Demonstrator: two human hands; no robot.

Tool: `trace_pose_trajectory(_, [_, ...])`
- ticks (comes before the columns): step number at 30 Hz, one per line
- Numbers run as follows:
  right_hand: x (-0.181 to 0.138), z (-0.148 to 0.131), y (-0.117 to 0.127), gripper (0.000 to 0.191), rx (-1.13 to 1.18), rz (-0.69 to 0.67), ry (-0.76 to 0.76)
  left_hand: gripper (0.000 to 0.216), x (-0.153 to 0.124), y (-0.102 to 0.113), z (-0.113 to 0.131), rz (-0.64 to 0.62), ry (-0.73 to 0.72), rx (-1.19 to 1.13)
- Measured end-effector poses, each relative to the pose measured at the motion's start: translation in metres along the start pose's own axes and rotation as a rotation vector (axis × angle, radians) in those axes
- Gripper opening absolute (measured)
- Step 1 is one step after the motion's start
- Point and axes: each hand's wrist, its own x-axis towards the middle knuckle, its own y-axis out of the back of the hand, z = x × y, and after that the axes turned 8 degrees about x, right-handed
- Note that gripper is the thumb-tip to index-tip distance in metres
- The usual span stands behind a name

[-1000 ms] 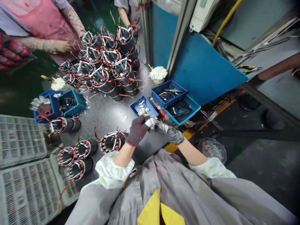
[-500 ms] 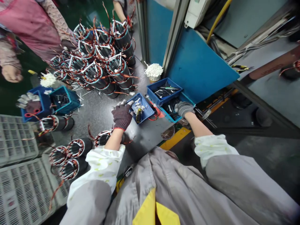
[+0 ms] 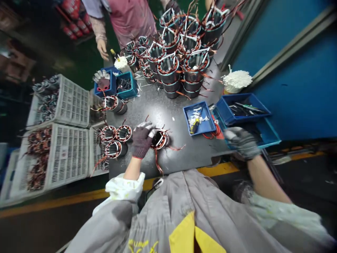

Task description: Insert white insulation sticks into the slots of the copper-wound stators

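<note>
My left hand [image 3: 141, 141], in a dark knit glove, is closed over the left end of a stator with copper windings [image 3: 160, 139]. The stator lies on its side on the dark worktable [image 3: 173, 158], and loose copper leads trail from it. My right hand [image 3: 242, 143], in a grey glove, hovers at the table's right front corner by the near edge of the blue bins [image 3: 265, 135]. It is blurred and its fingers look curled. I cannot make out anything in it.
A small blue tray [image 3: 198, 121] holds white bits and a yellow-handled tool. Stacked stators [image 3: 181, 59] fill the table's far side, with a cup of white sticks [image 3: 237, 80] to their right. Three stators [image 3: 116, 138] lie at the left by white crates [image 3: 60, 154]. A person in a pink apron [image 3: 126, 17] stands opposite.
My left hand went from the small blue tray down to the stator and closed on it. My right hand drew back from the bins to the table corner. My view swung left.
</note>
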Motion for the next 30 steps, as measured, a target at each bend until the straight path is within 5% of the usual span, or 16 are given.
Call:
trace_pose_trajectory(5, [-0.001,-0.078,-0.122,0.027,0.277,-0.154,0.161,0.03,-0.012,-0.039,-0.008,-0.02,0.013,-0.011])
trace_pose_trajectory(9, [0.017,-0.101,-0.173,0.028,0.446,-0.243,0.26,0.025,-0.013,-0.044,-0.014,0.035,0.098,-0.031])
trace_pose_trajectory(20, [0.036,-0.111,-0.171,0.019,0.295,-0.358,0.418,0.019,-0.002,-0.049,-0.014,-0.1,0.174,-0.116])
trace_pose_trajectory(30, [0.03,-0.101,-0.17,0.028,0.422,-0.429,0.41,0.024,-0.004,-0.053,-0.014,-0.09,0.198,-0.098])
